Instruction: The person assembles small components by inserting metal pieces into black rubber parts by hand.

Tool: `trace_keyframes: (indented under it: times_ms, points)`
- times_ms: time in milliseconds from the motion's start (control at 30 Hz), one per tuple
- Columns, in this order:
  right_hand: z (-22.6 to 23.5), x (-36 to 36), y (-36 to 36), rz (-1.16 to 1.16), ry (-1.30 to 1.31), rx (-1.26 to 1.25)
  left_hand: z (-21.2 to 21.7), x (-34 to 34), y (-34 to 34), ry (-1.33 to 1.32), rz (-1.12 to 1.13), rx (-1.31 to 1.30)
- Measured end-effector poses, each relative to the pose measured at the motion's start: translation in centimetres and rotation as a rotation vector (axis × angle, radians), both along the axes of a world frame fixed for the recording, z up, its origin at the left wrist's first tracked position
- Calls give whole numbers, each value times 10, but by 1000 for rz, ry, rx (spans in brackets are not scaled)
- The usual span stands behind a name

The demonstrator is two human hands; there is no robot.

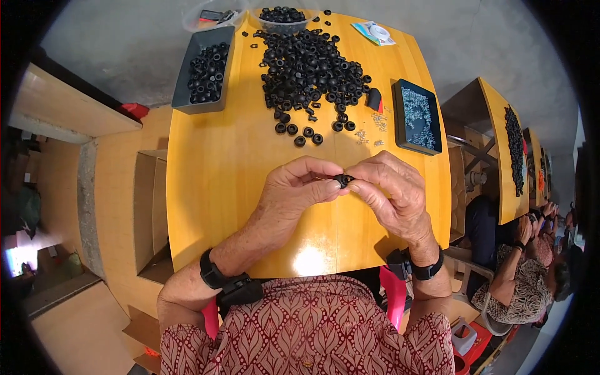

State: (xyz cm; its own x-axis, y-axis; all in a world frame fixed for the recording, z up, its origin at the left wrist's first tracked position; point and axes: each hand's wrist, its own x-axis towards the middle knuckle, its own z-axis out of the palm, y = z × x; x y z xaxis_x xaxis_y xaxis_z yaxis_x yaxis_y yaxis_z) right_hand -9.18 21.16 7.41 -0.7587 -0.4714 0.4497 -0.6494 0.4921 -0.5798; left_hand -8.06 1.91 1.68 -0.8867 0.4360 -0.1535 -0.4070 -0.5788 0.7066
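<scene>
Leftmost, beyond the table's edge, an open cardboard box (152,212) on the floor. Then the yellow wooden table (219,187), bare grain across its near half. Far left on it, a grey tray (182,87) part-filled with black rubber rings, set lengthwise. Nearer the body, left hand (294,187) curled, thumb and fingertips pinched narrow onto a small black rubber ring (342,180), held above the table's middle and just clear of the wood. At the far middle, a wide heap of black rubber rings (309,69), a few strays trailing toward the hands, and behind it a clear tub (282,22) filled with the same rings. Right hand (394,194) meeting the left, fingertips closed on the same small ring from the other side, so both hands touching at the piece. Black bands (212,272) on both wrists. Right of the heap, a scatter of small pale metal bits (375,128) on the wood, then a dark tray (417,115) full of such bits near the right edge. Farther right, well apart, another yellow table (500,125) with a dark strip of rings, and another person's arms (509,275) in patterned sleeves beside it.
</scene>
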Motion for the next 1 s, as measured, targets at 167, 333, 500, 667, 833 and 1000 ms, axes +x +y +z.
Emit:
trace_keyframes:
  times_ms: [167, 333, 500, 667, 833, 1000]
  points:
    - [2, -1, -2, 17, 41, 72, -3, 0, 0, 6, 5, -17]
    - [8, -1, -3, 19, 55, 101, -4, 0, -1, 18, 14, -31]
    - [10, -2, 1, -4, 26, 85, -1, -1, -1, -8, 3, -16]
    - [6, -2, -2, 14, 23, 97, -5, -1, 0, 25, 16, -15]
    - [5, -2, -3, 21, 49, 138, -11, -1, 0, 36, 12, 0]
    - [8, -2, -4, 43, 66, 188, -10, -1, -1, 22, 9, -25]
